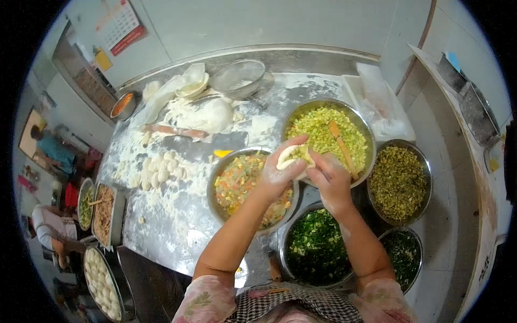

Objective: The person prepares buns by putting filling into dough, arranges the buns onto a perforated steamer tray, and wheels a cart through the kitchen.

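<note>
A round dough wrapper point(286, 155) with yellow-green filling in it is cupped in my left hand point(279, 173), its top still partly open. My right hand point(329, 180) pinches the wrapper's near right edge with fingers and thumb. Both hands are over the gap between a bowl of chopped yellow-green vegetable filling point(318, 126), with a wooden spatula point(342, 146) in it, and a bowl of mixed orange and green filling point(237, 185). Below my right forearm stands a bowl of dark green chopped filling point(312, 245).
On the floured metal table point(161, 210) lie dough pieces point(160, 169), a rolling pin point(175, 131), a large dough lump point(212, 116) and a sieve point(238, 78). More filling bowls point(399, 180) stand right. Left are a meat filling tray point(106, 215), a pan of buns point(101, 282) and two people.
</note>
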Demonstrator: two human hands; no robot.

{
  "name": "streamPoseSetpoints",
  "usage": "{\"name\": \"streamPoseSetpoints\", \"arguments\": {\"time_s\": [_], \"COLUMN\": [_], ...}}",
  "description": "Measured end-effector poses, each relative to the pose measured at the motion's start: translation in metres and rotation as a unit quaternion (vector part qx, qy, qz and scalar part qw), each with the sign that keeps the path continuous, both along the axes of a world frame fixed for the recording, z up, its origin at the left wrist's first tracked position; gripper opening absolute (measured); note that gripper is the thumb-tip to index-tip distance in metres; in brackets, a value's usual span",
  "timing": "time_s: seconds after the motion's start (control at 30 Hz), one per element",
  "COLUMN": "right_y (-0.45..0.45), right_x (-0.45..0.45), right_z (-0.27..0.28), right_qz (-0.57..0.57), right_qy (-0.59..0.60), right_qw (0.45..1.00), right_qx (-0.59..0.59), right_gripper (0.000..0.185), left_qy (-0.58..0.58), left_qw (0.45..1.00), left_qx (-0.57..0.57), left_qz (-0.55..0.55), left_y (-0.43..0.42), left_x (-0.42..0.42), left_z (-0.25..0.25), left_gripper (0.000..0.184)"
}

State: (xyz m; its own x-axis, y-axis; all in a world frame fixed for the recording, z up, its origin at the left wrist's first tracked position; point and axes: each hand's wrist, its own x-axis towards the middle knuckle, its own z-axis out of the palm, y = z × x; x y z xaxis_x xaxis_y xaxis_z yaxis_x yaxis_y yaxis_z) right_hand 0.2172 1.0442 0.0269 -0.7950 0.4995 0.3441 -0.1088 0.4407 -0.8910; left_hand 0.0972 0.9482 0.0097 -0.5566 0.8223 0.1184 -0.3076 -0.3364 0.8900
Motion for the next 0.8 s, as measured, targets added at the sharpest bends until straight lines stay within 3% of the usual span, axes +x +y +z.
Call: {"name": "streamPoseSetpoints", "arguments": {"time_s": [0.03, 0.13, 0.23, 0.27, 0.37, 0.47, 0.63, 0.77, 0.8], "right_y": [-0.003, -0.008, -0.032, -0.038, -0.068, -0.114, -0.191, -0.252, -0.268], "right_x": [0.002, 0.009, 0.013, 0.011, 0.005, 0.001, -0.017, -0.034, -0.04], "right_z": [0.009, 0.022, 0.057, 0.062, 0.068, 0.072, 0.057, 0.042, 0.039], "right_qz": [-0.009, 0.073, 0.171, 0.209, 0.209, 0.152, 0.156, 0.203, 0.213], "right_qy": [-0.012, 0.019, -0.026, -0.029, -0.055, -0.032, 0.095, 0.036, 0.053], "right_qw": [0.996, 0.991, 0.958, 0.947, 0.968, 0.98, 0.901, 0.846, 0.87], "right_qx": [0.083, 0.115, -0.227, -0.243, -0.124, 0.122, 0.393, 0.492, 0.442], "right_gripper": [0.036, 0.027, 0.02, 0.019, 0.019, 0.019, 0.022, 0.024, 0.022], "left_qy": [0.08, 0.303, 0.341, 0.346, 0.481, 0.444, 0.387, 0.41, 0.404], "left_qw": [0.997, 0.951, 0.938, 0.936, 0.867, 0.88, 0.892, 0.857, 0.852], "left_qx": [-0.021, -0.056, -0.035, -0.033, -0.04, -0.066, -0.084, -0.11, -0.109], "left_qz": [0.001, -0.004, 0.054, 0.055, 0.125, 0.157, 0.22, 0.292, 0.314], "left_y": [-0.008, -0.041, -0.071, -0.08, -0.107, -0.143, -0.217, -0.28, -0.299], "left_x": [0.0, 0.002, 0.021, 0.021, 0.016, 0.02, 0.014, 0.01, 0.009], "left_z": [0.001, 0.019, 0.047, 0.044, 0.042, 0.038, 0.021, -0.001, -0.008], "left_gripper": [0.077, 0.087, 0.092, 0.094, 0.088, 0.058, 0.035, 0.024, 0.022]}}
